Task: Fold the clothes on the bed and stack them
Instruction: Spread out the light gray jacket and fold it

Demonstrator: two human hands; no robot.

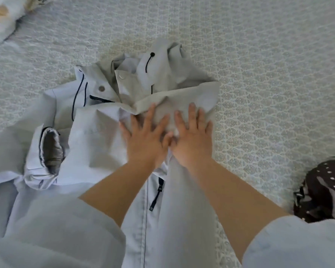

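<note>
A pale grey-white hooded jacket point(97, 132) with dark piping and zippers lies spread on the bed, hood at the far end. Its right side is folded over the chest. My left hand point(145, 140) and my right hand point(191, 140) lie side by side, fingers straight and spread, pressing flat on that folded part just below the hood. One sleeve cuff point(50, 151) with a dark lining lies at the left.
The bed's patterned pale cover point(269, 84) stretches to the right and far side. A dark garment with white dots point(325, 188) sits at the right edge. A white and tan cloth item point(2, 16) lies at the top left corner.
</note>
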